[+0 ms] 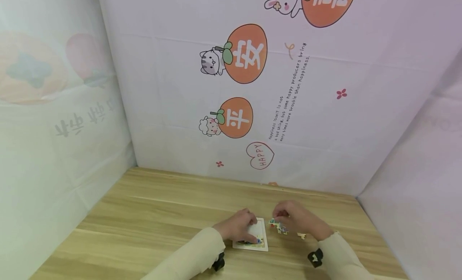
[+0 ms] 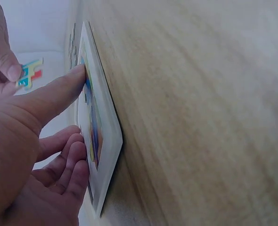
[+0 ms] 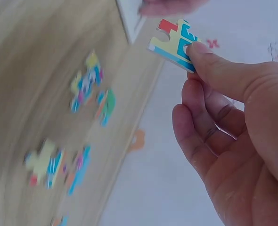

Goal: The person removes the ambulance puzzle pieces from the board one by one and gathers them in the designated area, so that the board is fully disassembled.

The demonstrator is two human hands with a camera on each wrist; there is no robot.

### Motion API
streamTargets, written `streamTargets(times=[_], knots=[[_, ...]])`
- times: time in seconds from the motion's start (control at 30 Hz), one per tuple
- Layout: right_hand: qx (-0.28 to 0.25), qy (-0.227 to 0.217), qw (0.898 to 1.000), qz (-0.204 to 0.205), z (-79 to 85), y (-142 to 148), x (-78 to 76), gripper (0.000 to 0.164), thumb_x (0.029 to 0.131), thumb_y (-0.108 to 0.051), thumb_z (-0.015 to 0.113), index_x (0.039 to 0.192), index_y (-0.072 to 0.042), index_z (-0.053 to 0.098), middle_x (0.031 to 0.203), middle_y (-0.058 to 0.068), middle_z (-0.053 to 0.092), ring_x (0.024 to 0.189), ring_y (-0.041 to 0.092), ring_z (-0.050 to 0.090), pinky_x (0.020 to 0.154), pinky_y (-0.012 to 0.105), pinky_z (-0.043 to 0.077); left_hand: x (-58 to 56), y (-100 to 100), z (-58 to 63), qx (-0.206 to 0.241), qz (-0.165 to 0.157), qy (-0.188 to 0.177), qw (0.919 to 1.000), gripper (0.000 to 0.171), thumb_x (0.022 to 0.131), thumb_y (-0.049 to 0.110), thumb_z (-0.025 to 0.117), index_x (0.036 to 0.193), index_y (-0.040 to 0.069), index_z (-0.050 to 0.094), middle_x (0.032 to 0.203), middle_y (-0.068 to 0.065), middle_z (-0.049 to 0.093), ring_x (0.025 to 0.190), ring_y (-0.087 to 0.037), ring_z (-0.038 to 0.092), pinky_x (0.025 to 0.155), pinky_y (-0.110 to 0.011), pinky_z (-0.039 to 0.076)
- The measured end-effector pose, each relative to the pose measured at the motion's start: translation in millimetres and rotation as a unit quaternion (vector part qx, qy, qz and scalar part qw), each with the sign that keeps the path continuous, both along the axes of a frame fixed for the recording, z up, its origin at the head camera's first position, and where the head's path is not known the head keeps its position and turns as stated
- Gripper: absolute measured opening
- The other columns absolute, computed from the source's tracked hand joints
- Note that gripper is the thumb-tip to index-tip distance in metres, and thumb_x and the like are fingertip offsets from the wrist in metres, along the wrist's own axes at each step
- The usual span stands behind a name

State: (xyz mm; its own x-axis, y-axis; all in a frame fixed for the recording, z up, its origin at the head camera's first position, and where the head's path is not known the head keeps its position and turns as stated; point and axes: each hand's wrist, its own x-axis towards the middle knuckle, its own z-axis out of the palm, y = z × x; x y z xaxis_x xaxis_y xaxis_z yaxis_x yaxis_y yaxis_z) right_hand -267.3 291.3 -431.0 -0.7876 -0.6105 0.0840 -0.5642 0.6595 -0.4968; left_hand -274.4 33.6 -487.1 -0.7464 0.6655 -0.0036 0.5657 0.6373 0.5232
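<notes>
My right hand (image 1: 297, 219) pinches a jigsaw puzzle piece (image 3: 169, 47) between thumb and fingers. The piece is pale yellow with teal, blue and red print, held up off the table, and part of it is covered by the thumb. My left hand (image 1: 236, 226) rests on a white-bordered puzzle board (image 1: 265, 236). In the left wrist view, its thumb touches the printed part of the board and the other fingers, bent, lie against the surface. Colourful print shows along the board's near side, while its far part is plain white. The left hand hides some of the board.
Several loose puzzle pieces (image 3: 87, 82) lie on the wooden table (image 1: 162, 207) to the right of the board. One pale piece (image 1: 301, 235) sits apart, nearer the right wrist. White printed cloth walls (image 1: 180, 91) enclose the table at the back and both sides.
</notes>
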Motion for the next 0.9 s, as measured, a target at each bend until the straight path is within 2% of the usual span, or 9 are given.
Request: streamTargets(times=[0.17,0.27,0.4,0.63,0.8,0.9], knots=[[0.009,-0.001,1.0,-0.029,5.1,27,4.8,0.01,0.101,-0.01,0.069,0.094,-0.014,0.075,0.085,-0.005,0.069,0.072,-0.002,0.052,0.063,0.021,0.05,-1.0,-1,-1.8,0.0,-0.002,0.003,1.0,0.059,0.087,0.038,0.088,0.133,0.008,0.066,0.116,0.003,0.06,0.1,-0.002,0.052,0.094,-0.019,0.052],[0.005,0.011,0.999,-0.031,4.5,47,8.5,0.011,0.1,-0.008,0.07,0.092,-0.014,0.075,0.085,-0.004,0.07,0.072,-0.002,0.053,0.063,0.021,0.051,-1.0,0,-2.7,-0.005,-0.003,0.004,1.0,0.059,0.088,0.04,0.087,0.134,0.009,0.066,0.116,0.004,0.06,0.1,-0.001,0.052,0.094,-0.018,0.052],[0.0,0.032,0.999,-0.039,0.5,73,13.9,0.01,0.098,-0.008,0.072,0.091,-0.015,0.075,0.087,-0.006,0.072,0.077,-0.003,0.057,0.066,0.021,0.053,-1.1,1,-3.2,-0.009,-0.005,0.008,0.9999,0.059,0.088,0.04,0.087,0.134,0.01,0.066,0.116,0.005,0.06,0.1,-0.001,0.052,0.094,-0.019,0.052],[0.021,0.06,0.995,-0.08,-8.9,118,19.0,0.007,0.096,-0.01,0.075,0.093,-0.016,0.076,0.091,-0.008,0.073,0.081,-0.008,0.058,0.069,0.021,0.055,-0.6,-1,-2.4,-0.005,-0.003,0.004,1.0,0.059,0.088,0.04,0.087,0.134,0.009,0.066,0.115,0.005,0.059,0.098,0.0,0.05,0.093,-0.018,0.051],[0.022,0.067,0.994,-0.088,-8.5,141,21.8,0.011,0.095,-0.005,0.074,0.088,-0.014,0.075,0.087,-0.008,0.072,0.079,-0.009,0.056,0.065,0.021,0.053,-1.2,-1,-3.6,-0.007,-0.004,0.007,0.9999,0.059,0.088,0.04,0.087,0.134,0.01,0.066,0.115,0.006,0.059,0.099,0.0,0.05,0.093,-0.018,0.051],[0.02,0.065,0.994,-0.083,-8.4,147,22.2,0.01,0.094,-0.003,0.074,0.088,-0.011,0.076,0.086,-0.003,0.075,0.079,-0.007,0.059,0.065,0.021,0.054,-1.5,-2,-4.8,-0.008,-0.005,0.008,0.9999,0.059,0.088,0.041,0.087,0.134,0.011,0.066,0.116,0.007,0.059,0.101,0.0,0.051,0.095,-0.019,0.051]])
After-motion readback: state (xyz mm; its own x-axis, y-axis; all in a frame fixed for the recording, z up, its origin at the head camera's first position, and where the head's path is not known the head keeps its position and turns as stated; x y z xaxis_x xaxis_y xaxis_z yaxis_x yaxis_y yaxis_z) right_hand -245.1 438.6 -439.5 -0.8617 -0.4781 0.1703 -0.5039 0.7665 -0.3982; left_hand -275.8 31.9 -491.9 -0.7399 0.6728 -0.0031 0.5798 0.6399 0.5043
